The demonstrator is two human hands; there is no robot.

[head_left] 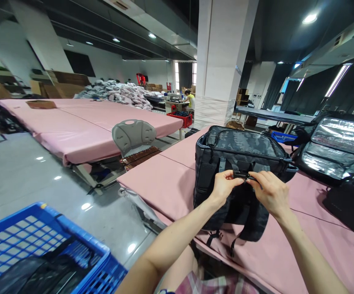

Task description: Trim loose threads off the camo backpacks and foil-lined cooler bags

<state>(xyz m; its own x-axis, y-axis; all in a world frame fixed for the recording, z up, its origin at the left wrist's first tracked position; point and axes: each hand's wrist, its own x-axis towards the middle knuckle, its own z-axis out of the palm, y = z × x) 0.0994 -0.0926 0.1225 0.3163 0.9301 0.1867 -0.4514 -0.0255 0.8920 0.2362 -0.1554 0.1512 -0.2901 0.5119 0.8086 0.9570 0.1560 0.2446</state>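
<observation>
Left hand [224, 184] and right hand [271, 192] pinch a small black buckle [243, 176], possibly plastic. At twelve o'clock from it stands a grey camouflage fabric backpack [241, 145].

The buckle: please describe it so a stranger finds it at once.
On the near pink table stands a dark camouflage backpack. Across its front, the left hand and right hand pinch a small black buckle between them. It alone is gripped; the straps below hang loose.

Bright ceiling lights [309, 18] glare on the glossy floor [26, 171]; wide-angle edges bend; focus sharp.
</observation>
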